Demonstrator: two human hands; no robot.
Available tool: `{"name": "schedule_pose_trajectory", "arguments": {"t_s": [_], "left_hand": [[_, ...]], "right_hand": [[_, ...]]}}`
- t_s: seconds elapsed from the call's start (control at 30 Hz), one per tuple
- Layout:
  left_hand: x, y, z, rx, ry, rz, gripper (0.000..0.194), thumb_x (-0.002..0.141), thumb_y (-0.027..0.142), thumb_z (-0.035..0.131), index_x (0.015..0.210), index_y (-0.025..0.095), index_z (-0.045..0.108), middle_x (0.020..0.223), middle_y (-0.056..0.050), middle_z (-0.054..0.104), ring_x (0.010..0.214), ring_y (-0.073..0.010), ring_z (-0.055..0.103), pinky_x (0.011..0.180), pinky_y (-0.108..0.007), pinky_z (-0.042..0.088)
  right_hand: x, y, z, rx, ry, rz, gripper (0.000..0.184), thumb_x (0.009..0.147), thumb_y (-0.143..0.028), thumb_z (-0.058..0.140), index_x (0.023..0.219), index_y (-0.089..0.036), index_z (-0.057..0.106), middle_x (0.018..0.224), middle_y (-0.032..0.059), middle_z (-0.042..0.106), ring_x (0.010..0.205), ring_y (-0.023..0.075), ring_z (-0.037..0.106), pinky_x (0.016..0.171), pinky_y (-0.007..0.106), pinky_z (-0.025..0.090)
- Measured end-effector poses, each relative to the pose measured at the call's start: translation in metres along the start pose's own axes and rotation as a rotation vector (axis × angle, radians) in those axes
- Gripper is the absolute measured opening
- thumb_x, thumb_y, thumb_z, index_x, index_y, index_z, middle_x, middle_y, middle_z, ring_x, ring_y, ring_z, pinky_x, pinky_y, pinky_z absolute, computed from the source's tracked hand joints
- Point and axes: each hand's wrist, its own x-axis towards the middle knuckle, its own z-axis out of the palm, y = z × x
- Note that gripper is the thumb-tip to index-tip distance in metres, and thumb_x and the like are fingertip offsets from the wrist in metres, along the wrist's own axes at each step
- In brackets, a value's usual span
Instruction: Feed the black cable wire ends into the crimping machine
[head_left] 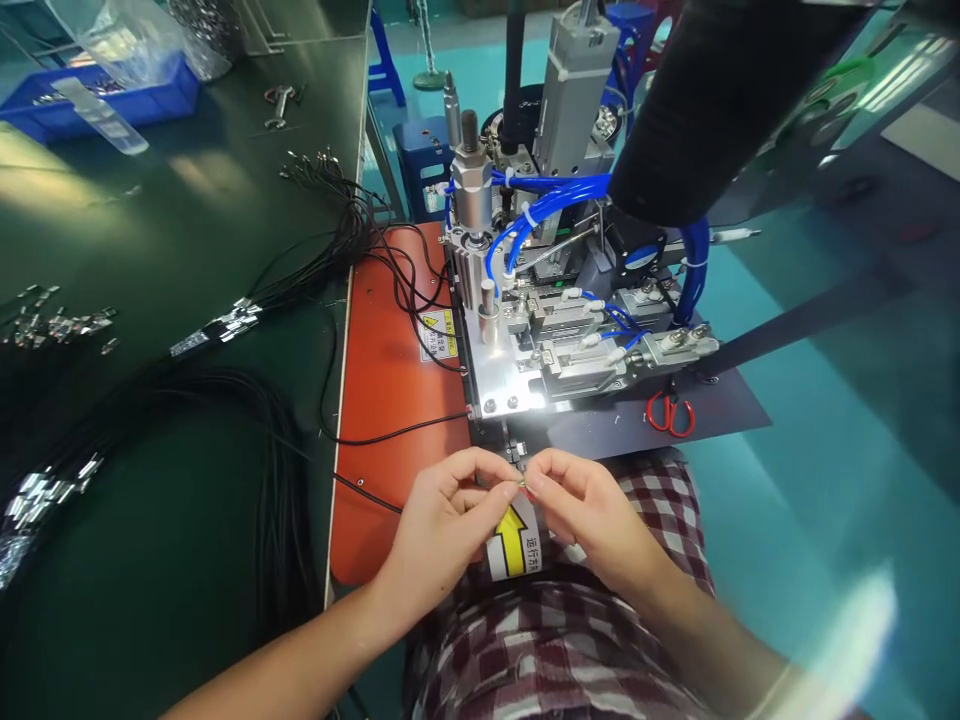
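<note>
Both the left hand (pixel 450 515) and right hand (pixel 589 505) have their fingers pinching a tiny piece (pixel 522 484) at lower centre of the frame, just below the machine (pixel 506 378). The step in hand looks like close two-handed work; the next move would call for a steady, light grip. Mostly hidden, the piece looks thin and pale, with red beside the right fingers; its full shape cannot be told.

Left of the silver metal machine (pixel 495 378), a flat dark-green table (pixel 187 220) carries thin black cables (pixel 281 500), a rectangular blue plastic bin (pixel 171 102) behind them; red-handled scissors (pixel 673 402) lie before the machine.
</note>
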Motion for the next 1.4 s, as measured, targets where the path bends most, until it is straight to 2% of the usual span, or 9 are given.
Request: {"name": "schedule_pose_trajectory", "arguments": {"t_s": [0.2,0.3,0.4,0.47,0.53,0.63,0.8,1.0,1.4], "left_hand": [[0.002,0.002,-0.002,-0.035,-0.038,-0.016,0.021,0.081,0.036,0.065,0.082,0.017,0.056,0.049,0.010,0.038,0.039,-0.0020,0.025,0.034,-0.011,0.023],[0.002,0.002,-0.002,-0.031,-0.040,-0.055,0.022,0.085,0.039,0.060,0.083,0.018,0.052,0.043,0.013,0.027,0.037,-0.0028,0.019,0.034,-0.012,0.022],[0.003,0.003,-0.003,0.079,-0.062,-0.054,0.020,0.088,0.038,0.055,0.085,0.019,0.050,0.048,0.011,0.033,0.038,-0.0040,0.026,0.035,-0.014,0.025],[0.005,0.005,-0.004,0.223,-0.029,0.056,0.015,0.088,0.033,0.055,0.094,0.020,0.050,0.062,0.007,0.046,0.046,-0.0060,0.041,0.041,-0.016,0.034],[0.009,0.006,-0.006,0.457,0.046,0.268,0.010,0.088,0.024,0.054,0.098,0.021,0.053,0.080,0.002,0.053,0.064,-0.0096,0.053,0.055,-0.020,0.044],[0.015,0.005,-0.011,0.785,0.090,0.530,0.014,0.090,0.014,0.047,0.092,0.018,0.060,0.087,-0.002,0.054,0.080,-0.0131,0.056,0.071,-0.024,0.047],[0.022,-0.002,-0.020,1.036,0.008,0.637,0.028,0.090,0.010,0.041,0.105,0.017,0.064,0.090,-0.005,0.054,0.077,-0.0146,0.057,0.068,-0.025,0.050],[0.022,-0.008,-0.024,1.183,0.010,0.668,0.035,0.088,0.007,0.040,0.111,0.017,0.065,0.087,-0.006,0.052,0.073,-0.0154,0.057,0.062,-0.025,0.051],[0.023,-0.007,-0.022,1.301,0.016,0.602,0.037,0.089,0.008,0.040,0.116,0.020,0.063,0.090,-0.007,0.052,0.075,-0.0161,0.057,0.062,-0.025,0.051]], "right_hand": [[-0.005,0.007,0.006,-0.100,0.105,-0.162,0.020,0.087,-0.035,0.055,0.076,-0.019,0.050,0.064,-0.0040,0.045,0.054,0.0086,0.037,0.047,0.021,0.029],[-0.005,0.011,0.008,-0.046,0.082,-0.146,0.021,0.088,-0.035,0.053,0.076,-0.019,0.048,0.062,-0.0056,0.041,0.051,0.0078,0.032,0.045,0.021,0.026],[-0.002,0.011,0.005,-0.021,0.065,-0.111,0.022,0.088,-0.037,0.053,0.076,-0.019,0.047,0.058,-0.0073,0.037,0.048,0.0073,0.027,0.043,0.022,0.021],[0.002,0.009,-0.001,-0.060,0.083,-0.104,0.023,0.087,-0.038,0.054,0.076,-0.019,0.047,0.058,-0.0074,0.036,0.048,0.0074,0.027,0.043,0.022,0.021],[0.008,0.007,-0.009,-0.100,0.102,-0.097,0.024,0.087,-0.039,0.054,0.075,-0.019,0.048,0.056,-0.0077,0.034,0.048,0.0076,0.026,0.043,0.023,0.020],[0.019,0.007,-0.020,-0.146,0.102,-0.083,0.026,0.085,-0.041,0.055,0.073,-0.019,0.048,0.055,-0.0080,0.033,0.047,0.0078,0.025,0.043,0.023,0.019],[0.032,0.012,-0.024,-0.152,0.056,-0.044,0.027,0.085,-0.042,0.054,0.072,-0.020,0.047,0.052,-0.0085,0.035,0.046,0.0084,0.028,0.043,0.023,0.020],[0.035,0.014,-0.025,-0.169,0.049,-0.075,0.026,0.084,-0.041,0.055,0.072,-0.019,0.049,0.055,-0.0073,0.039,0.048,0.0090,0.032,0.045,0.024,0.025],[0.037,0.015,-0.026,-0.219,0.060,-0.105,0.024,0.087,-0.039,0.053,0.074,-0.019,0.050,0.059,-0.0057,0.041,0.051,0.0097,0.035,0.048,0.024,0.029]]}}
